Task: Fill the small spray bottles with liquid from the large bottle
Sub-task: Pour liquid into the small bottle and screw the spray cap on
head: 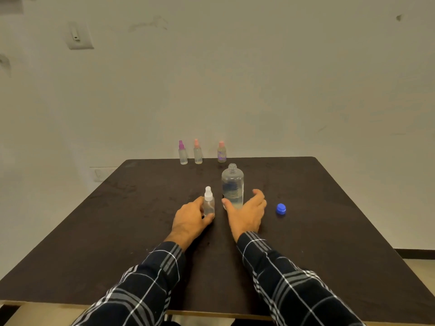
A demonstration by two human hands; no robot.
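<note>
1. Clear plastic and uncapped, the large bottle (232, 184) stands upright near the middle of the dark counter (329, 220); its liquid level is hard to read.
2. The right grip (247, 214) is released and cupped about the bottle's base. Its thumb lies by the bottle's lower left side, and its fingers (259, 197) are spread to the bottle's right, apart from it.
3. Just left of the large bottle, the white-topped spray bottle (208, 203) is upright with its spray top on. The left grip (190, 217) grasps it, with the thumb across its lower front and the fingers behind it.
4. A blue cap (280, 209) lies on the counter to the right of the right grip, apart from it.
5. Three more small bottles stand in a row at the counter's far edge. The purple-topped bottle (182, 154) is at the left, the pink-topped bottle (197, 152) is in the middle, and the labelled pink-topped bottle (221, 152) is at the right, behind the large bottle.
6. Dark plaid sleeves (294, 285) cover both forearms.
7. A pale wall (259, 78) rises behind the counter, with a switch plate (78, 36) at its upper left.
</note>
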